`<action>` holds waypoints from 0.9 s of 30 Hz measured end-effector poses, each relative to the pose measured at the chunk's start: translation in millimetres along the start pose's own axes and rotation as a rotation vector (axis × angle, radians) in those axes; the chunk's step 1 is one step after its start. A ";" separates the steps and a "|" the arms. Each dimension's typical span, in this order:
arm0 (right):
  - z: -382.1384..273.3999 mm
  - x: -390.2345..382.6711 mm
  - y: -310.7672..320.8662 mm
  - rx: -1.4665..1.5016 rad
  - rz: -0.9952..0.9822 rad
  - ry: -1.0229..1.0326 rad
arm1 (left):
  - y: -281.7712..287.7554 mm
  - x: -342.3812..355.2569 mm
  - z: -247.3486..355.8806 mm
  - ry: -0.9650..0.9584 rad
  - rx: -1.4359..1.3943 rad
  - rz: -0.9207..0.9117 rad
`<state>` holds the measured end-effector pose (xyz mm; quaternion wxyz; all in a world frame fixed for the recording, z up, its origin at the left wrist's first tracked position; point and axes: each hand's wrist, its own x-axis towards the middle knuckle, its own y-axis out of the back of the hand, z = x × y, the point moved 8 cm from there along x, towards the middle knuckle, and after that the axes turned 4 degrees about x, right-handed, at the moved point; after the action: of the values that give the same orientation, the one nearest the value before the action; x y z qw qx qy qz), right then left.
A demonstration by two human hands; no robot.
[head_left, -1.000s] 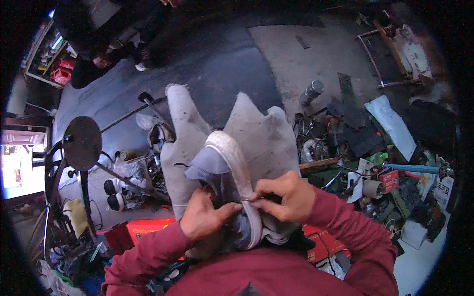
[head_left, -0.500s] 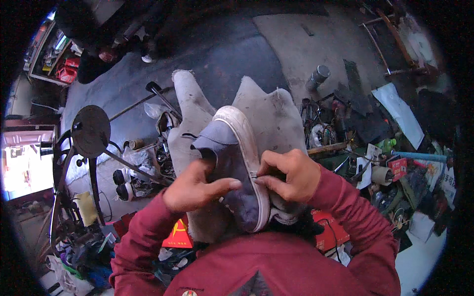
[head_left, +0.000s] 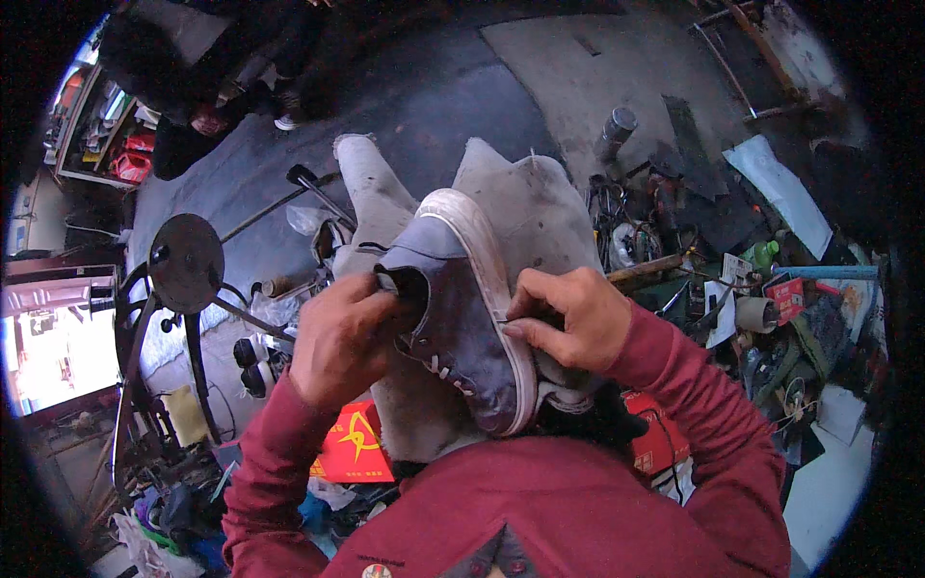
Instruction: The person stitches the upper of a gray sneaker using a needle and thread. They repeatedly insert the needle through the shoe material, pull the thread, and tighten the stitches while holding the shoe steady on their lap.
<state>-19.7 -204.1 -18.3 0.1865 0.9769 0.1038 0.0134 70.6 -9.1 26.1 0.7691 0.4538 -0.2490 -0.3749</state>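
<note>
A dark grey-blue sneaker (head_left: pixel 462 356) with a white rubber sole rests on its side across the grey cloth (head_left: pixel 525 217) over my lap. Its toe points toward me, and white lace bits show on the upper. My left hand (head_left: pixel 339 332) is closed on the edge of the shoe opening. On the other side, my right hand (head_left: pixel 568 318) pinches thumb and forefinger together against the sole's side wall. Something small and dark shows at those fingertips, too small to name.
A black metal stand with a round plate (head_left: pixel 187 263) rises at left. Red boxes (head_left: pixel 353 445) lie beside my lap. Tools and scraps clutter the right, with a green bottle (head_left: pixel 762 254) and a cardboard-coloured roll (head_left: pixel 754 314). Another person's shoe (head_left: pixel 287 122) shows at far left.
My left hand has moved from lying over the upper, thumb stretched out, up to the shoe opening and closed there. My right hand stays pinched at the sole.
</note>
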 end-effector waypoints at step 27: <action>-11.3 6.2 -13.0 -0.204 0.015 -0.104 | -54.3 2.9 -2.2 0.399 -0.650 -0.533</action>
<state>-16.9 -186.9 -12.6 0.2902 0.9528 0.0850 -0.0253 54.9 -27.0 -22.9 0.7810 0.3008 0.1594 -0.5236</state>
